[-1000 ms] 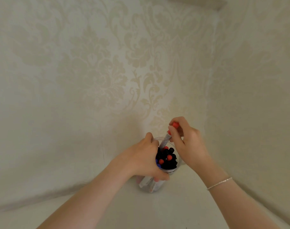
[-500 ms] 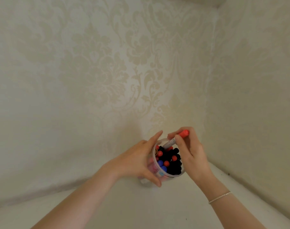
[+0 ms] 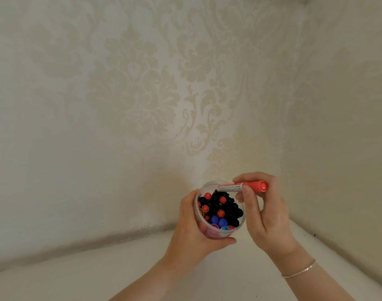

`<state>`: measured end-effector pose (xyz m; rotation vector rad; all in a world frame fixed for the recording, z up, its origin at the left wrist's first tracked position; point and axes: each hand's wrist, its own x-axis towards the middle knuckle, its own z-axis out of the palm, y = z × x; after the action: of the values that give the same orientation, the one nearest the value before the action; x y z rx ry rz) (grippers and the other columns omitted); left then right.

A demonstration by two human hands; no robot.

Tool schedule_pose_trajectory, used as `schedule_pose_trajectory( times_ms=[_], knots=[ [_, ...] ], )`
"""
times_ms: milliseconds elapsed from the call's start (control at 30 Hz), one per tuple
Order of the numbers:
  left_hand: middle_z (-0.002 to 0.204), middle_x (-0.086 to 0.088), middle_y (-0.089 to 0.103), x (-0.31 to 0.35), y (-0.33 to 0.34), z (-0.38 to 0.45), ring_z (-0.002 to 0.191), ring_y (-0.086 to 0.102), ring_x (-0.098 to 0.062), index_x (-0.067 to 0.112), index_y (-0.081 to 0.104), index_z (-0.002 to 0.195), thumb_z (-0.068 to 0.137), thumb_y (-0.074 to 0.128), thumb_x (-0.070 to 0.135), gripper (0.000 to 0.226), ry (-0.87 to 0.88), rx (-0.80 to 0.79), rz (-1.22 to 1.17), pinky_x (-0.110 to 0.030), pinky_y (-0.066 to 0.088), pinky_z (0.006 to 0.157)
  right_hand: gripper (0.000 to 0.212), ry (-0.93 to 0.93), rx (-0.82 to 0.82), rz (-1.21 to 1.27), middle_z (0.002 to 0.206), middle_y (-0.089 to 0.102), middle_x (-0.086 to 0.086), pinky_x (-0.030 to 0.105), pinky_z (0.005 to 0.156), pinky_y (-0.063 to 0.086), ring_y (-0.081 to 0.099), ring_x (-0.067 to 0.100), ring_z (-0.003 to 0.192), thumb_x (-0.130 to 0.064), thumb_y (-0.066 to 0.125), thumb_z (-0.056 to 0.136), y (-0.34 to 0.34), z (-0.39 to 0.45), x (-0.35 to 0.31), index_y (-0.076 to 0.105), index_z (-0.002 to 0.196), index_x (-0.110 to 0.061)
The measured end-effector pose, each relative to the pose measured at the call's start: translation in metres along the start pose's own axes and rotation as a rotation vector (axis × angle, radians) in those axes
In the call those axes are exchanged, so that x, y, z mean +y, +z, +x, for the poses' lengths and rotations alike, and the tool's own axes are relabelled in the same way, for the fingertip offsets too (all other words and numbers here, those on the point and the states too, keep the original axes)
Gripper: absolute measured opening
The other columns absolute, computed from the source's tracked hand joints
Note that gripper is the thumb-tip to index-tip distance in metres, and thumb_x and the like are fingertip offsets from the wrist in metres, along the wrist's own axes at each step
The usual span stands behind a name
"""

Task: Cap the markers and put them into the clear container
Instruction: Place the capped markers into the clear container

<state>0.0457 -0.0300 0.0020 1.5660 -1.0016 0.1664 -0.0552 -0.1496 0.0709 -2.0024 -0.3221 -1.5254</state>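
A clear round container [image 3: 240, 222] is tipped toward me and packed with several capped markers, their black, red and blue caps [image 3: 220, 208] facing the camera. My left hand [image 3: 191, 233] wraps around its left side and bottom, holding it off the white surface. My right hand [image 3: 265, 210] pinches a white marker with a red cap [image 3: 243, 186]. It lies almost level across the container's far rim, cap end to the right, other end over the opening.
A white tabletop [image 3: 98, 276] fills the bottom of the view in a corner. Patterned cream wallpaper [image 3: 142, 94] covers the back wall, and a second wall [image 3: 342, 127] closes the right side. A thin bracelet [image 3: 298, 271] is on my right wrist.
The container has been lifted and tilted toward me, its opening now facing the camera. The red-capped marker swung from steeply upright to nearly level over the rim.
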Motion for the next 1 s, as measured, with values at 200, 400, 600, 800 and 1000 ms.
schedule_pose_trajectory(
  times_ms=[200, 400, 600, 800, 1000],
  knots=[
    [0.143, 0.017, 0.033, -0.008, -0.019, 0.008, 0.132, 0.038, -0.002, 0.038, 0.015, 0.143, 0.06, 0.088, 0.047, 0.111, 0.029, -0.218, 0.125, -0.026, 0.038, 0.107, 0.008, 0.077, 0.026, 0.082, 0.094, 0.061, -0.012, 0.017, 0.068, 0.049, 0.062, 0.007, 0.072, -0.028, 0.04, 0.095, 0.006, 0.008, 0.004, 0.045, 0.101, -0.026],
    [0.134, 0.021, 0.029, -0.003, -0.032, 0.03, 0.129, 0.037, 0.0, 0.044, 0.028, 0.137, 0.046, 0.094, 0.041, 0.112, 0.073, -0.36, 0.223, -0.026, 0.037, 0.108, 0.004, 0.074, 0.058, 0.177, 0.083, 0.062, -0.005, 0.022, 0.06, 0.048, 0.058, 0.01, 0.062, -0.027, 0.042, 0.094, 0.003, 0.017, 0.002, 0.046, 0.095, -0.026],
    [0.132, 0.033, 0.043, -0.001, -0.026, 0.016, 0.124, 0.047, 0.004, 0.053, 0.025, 0.131, 0.051, 0.093, 0.04, 0.106, 0.067, -0.328, 0.196, -0.027, 0.046, 0.101, 0.009, -0.061, 0.07, 0.078, 0.079, 0.058, -0.001, 0.023, 0.053, 0.046, 0.056, 0.009, 0.058, -0.031, 0.041, 0.098, -0.005, 0.016, -0.004, 0.046, 0.095, -0.023],
    [0.137, 0.023, 0.044, -0.008, -0.02, 0.011, 0.128, 0.047, -0.006, 0.033, 0.031, 0.139, 0.049, 0.095, 0.037, 0.11, 0.101, -0.263, 0.146, -0.028, 0.045, 0.101, 0.017, -0.109, 0.058, 0.133, 0.08, 0.059, -0.002, 0.022, 0.054, 0.047, 0.058, 0.008, 0.06, -0.032, 0.04, 0.098, -0.002, 0.015, -0.012, 0.048, 0.097, -0.017],
    [0.131, 0.03, 0.046, -0.011, -0.02, 0.013, 0.124, 0.047, 0.004, 0.036, 0.032, 0.134, 0.045, 0.097, 0.029, 0.11, 0.054, -0.26, 0.103, -0.009, 0.04, 0.095, 0.021, -0.078, -0.075, 0.128, 0.09, 0.063, -0.008, 0.026, 0.06, 0.054, 0.066, 0.009, 0.072, -0.033, 0.041, 0.099, 0.0, 0.007, -0.01, 0.05, 0.102, -0.014]
  ],
)
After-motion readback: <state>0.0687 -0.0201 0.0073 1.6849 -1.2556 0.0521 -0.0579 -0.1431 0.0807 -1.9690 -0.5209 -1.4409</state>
